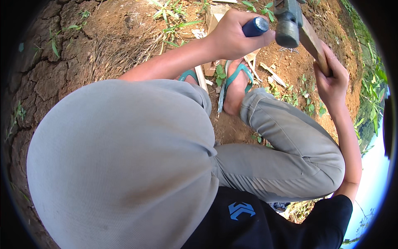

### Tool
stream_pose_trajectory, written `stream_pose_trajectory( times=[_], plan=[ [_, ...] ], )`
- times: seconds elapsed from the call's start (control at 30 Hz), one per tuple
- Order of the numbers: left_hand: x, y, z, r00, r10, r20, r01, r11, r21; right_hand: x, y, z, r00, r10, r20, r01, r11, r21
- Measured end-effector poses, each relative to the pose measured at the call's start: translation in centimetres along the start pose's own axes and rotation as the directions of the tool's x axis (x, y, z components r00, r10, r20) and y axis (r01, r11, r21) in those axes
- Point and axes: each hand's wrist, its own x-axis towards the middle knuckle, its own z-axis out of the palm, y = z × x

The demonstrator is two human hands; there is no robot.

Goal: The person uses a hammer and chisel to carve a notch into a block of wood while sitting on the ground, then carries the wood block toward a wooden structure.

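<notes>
My left hand (236,37) is closed around a blue-handled tool (256,26), whose round butt end points up toward me. Its working end is hidden behind the fist, so I cannot tell its kind. My right hand (333,79) grips a hammer (287,31) by its wooden handle. The hammer's metal head hangs just right of the blue handle, with a small gap between them in this view. Below and behind my left hand stands a pale piece of wood (214,16), partly covered by the hand.
Split wood strips (273,74) and chips lie on the brown soil. My foot in a teal flip-flop (238,79) stands close below my left hand. My bent knee in grey trousers (290,137) lies between the arms. Cracked earth (54,79) spreads left; green plants (373,91) grow right.
</notes>
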Motion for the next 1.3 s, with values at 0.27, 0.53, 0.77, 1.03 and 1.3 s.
stream_pose_trajectory(
  times=[0.27, 0.53, 0.77, 1.03, 1.3],
  plan=[
    [0.4, 0.5, -0.1, 1.000, 0.014, 0.005, -0.014, 0.997, 0.076, -2.8, -9.1, -5.7, 0.860, 0.483, 0.165, -0.501, 0.860, 0.094],
    [0.7, 1.9, 0.4, 0.997, 0.045, 0.059, -0.045, 0.999, 0.007, -6.3, -17.7, -2.3, 0.429, 0.845, 0.321, -0.817, 0.211, 0.537],
    [-0.1, 1.5, 1.2, 0.997, -0.050, 0.055, 0.052, 0.998, -0.039, -8.1, -18.7, 6.1, 0.660, 0.641, -0.392, -0.541, 0.768, 0.343],
    [-0.6, -0.2, -0.2, 0.998, -0.069, -0.007, 0.068, 0.994, -0.088, -7.8, -19.0, 5.8, 0.682, 0.709, -0.177, -0.675, 0.704, 0.221],
    [0.1, -1.1, -0.6, 0.999, -0.044, 0.025, 0.046, 0.996, -0.081, -7.5, -17.4, 6.1, 0.744, 0.657, -0.126, -0.651, 0.754, 0.089]
  ],
)
